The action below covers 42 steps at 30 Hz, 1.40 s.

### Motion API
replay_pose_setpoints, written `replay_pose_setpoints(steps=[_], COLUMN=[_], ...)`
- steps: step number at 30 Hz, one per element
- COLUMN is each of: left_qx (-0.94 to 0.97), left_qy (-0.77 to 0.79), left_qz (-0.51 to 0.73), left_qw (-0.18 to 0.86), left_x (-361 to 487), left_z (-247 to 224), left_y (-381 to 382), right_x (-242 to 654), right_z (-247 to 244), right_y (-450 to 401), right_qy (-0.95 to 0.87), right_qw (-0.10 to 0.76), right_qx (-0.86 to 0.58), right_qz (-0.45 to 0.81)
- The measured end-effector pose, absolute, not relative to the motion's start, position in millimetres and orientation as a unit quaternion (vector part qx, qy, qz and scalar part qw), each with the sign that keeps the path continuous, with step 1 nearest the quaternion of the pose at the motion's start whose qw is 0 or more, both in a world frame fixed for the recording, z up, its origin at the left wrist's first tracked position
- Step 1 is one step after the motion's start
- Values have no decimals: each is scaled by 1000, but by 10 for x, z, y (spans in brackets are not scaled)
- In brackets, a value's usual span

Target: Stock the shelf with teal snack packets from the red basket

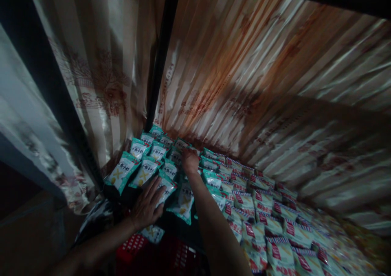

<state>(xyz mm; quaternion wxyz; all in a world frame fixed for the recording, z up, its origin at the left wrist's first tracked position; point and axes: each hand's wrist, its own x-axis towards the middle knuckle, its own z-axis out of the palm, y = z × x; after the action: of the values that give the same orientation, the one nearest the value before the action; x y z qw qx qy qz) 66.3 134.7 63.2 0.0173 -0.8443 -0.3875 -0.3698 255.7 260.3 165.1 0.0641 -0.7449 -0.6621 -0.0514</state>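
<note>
Teal and white snack bags stand in rows on a dark shelf at the centre left. My left hand lies with fingers spread against a teal bag at the front edge. Farther back, my right hand reaches in among the rear teal bags; its fingers are bent down and mostly hidden, so what they hold cannot be made out. Below my left hand, another teal bag lies lower, by a red basket.
Rows of cream bags with red labels fill the shelf to the right. A red basket sits below the front edge. Dark posts and patterned curtains enclose the back and left side.
</note>
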Motion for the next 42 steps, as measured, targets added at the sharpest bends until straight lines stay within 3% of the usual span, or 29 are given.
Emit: replay_pose_setpoints(steps=[11, 26, 34, 37, 42], left_qx=[-841, -840, -839, -841, -830], left_qy=[-383, -394, -400, -392, -391], left_qz=[-383, -371, -366, -373, -398], left_qw=[10, 33, 32, 29, 15], left_x=[672, 690, 684, 685, 689], left_z=[665, 590, 569, 554, 528], left_y=[1320, 1350, 1350, 1350, 1340], right_x=[2383, 2353, 2313, 2214, 1970], right_z=[1783, 1729, 1742, 1653, 1393], right_y=[2310, 2267, 1956, 1649, 1097], right_qy=[-758, -747, -745, -725, -715], right_qw=[44, 65, 169, 308, 381], right_qx=[-650, -662, -645, -616, -586], right_qz=[-9, -2, -21, -22, -11])
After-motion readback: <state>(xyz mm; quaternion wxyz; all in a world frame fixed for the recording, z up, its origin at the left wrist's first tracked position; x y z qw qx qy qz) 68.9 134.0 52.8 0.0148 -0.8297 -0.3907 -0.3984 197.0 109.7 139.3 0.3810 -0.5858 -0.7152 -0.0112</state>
